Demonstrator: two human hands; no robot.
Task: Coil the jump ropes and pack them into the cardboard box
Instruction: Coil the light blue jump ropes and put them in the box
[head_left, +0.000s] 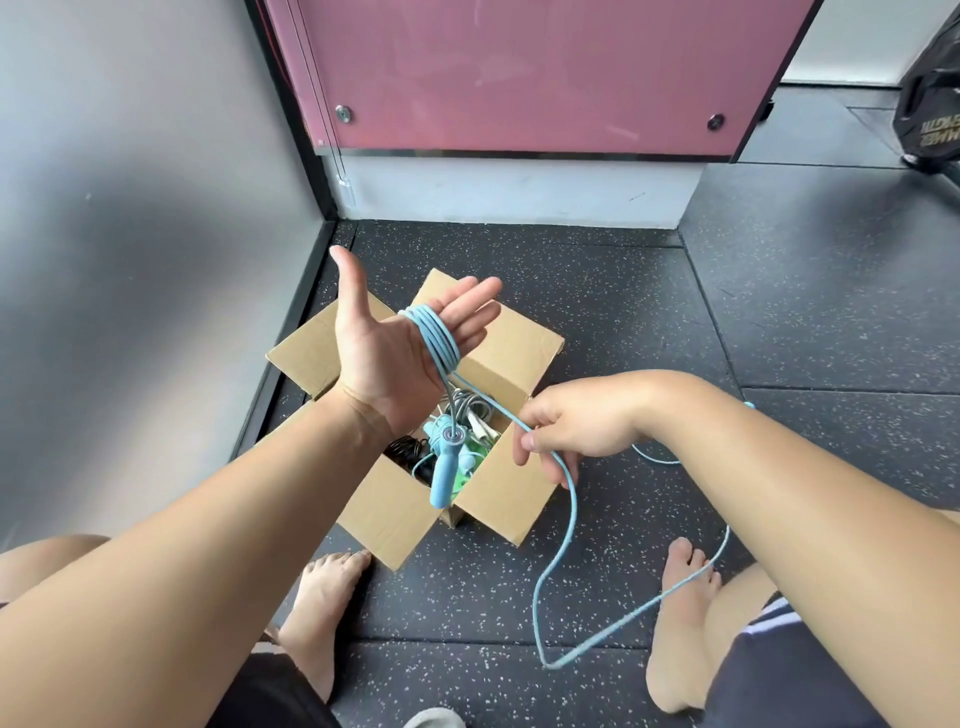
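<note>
Above the box (395, 519), the left hand (384, 353) was open and flat, with the rope (439, 338) wound around its fingers. The right hand (576, 426) pinched the loose part. Steady tension should keep the loops neat.

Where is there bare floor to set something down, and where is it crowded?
Bare floor lies beyond the cardboard box, up to the white wall base, and farther right. Between the left foot and right foot it is free, except where the blue jump rope loops. The box is crowded with other ropes.
</note>
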